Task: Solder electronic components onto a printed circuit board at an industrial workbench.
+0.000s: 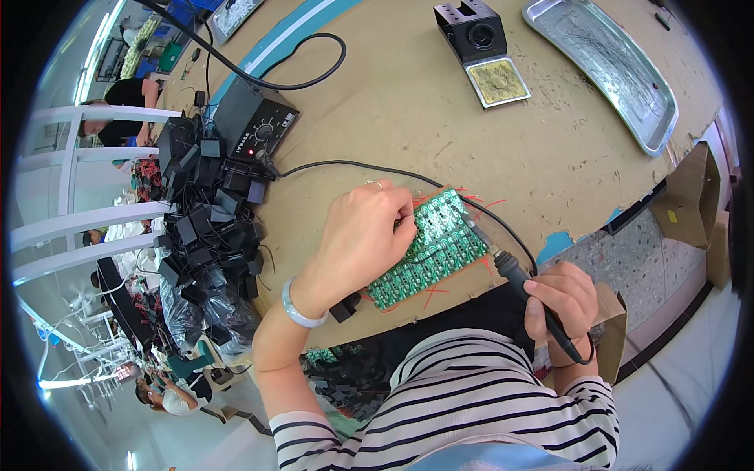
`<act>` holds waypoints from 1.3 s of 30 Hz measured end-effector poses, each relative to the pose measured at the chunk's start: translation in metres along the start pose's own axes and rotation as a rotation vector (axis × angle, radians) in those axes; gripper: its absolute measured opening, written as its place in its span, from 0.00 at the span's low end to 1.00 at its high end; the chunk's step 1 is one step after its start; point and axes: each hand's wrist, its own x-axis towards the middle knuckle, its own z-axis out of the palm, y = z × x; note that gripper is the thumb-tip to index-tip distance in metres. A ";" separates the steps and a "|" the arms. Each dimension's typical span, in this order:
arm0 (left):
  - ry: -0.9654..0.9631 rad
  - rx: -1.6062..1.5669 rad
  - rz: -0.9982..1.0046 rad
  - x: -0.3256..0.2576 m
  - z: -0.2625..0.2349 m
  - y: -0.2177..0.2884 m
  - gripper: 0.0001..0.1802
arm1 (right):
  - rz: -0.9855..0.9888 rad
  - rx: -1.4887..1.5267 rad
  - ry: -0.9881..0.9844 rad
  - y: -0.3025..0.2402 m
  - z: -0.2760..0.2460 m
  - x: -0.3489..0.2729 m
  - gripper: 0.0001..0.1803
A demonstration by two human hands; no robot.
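Note:
A green circuit board panel (440,263), with rows of small joints, lies at a slant on the table in front of me; thin red wires stick out around its edges. My right hand (567,302) is wrapped round the dark handle of a soldering iron (514,275). The iron's tip points at the upper right part of the panel. My left hand (369,231) is over the panel's left side, fingers curled and pressed together. What they pinch, if anything, is hidden behind the hand.
A black soldering station (255,118) stands at the left, its cable crossing the table. Black plastic cases (208,212) pile up beside it. At the back are an iron stand (471,35) with a yellowish sponge (497,81) and a metal tray (605,63). Other people sit far left.

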 end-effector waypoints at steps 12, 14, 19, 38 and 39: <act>0.144 0.367 0.232 -0.058 0.019 0.041 0.15 | 0.008 0.015 -0.026 -0.003 -0.010 -0.003 0.14; 0.067 0.390 0.226 -0.060 0.020 0.037 0.15 | 0.007 0.019 -0.032 -0.004 -0.010 -0.003 0.14; 0.061 0.357 0.194 -0.057 0.016 0.034 0.14 | -0.005 0.030 -0.033 -0.006 -0.010 -0.003 0.14; 0.077 0.352 0.184 -0.042 0.021 0.010 0.14 | -0.011 0.081 -0.090 -0.001 0.014 -0.001 0.14; 0.078 0.352 0.182 -0.042 0.021 0.010 0.14 | -0.021 0.085 -0.092 -0.002 0.015 -0.001 0.14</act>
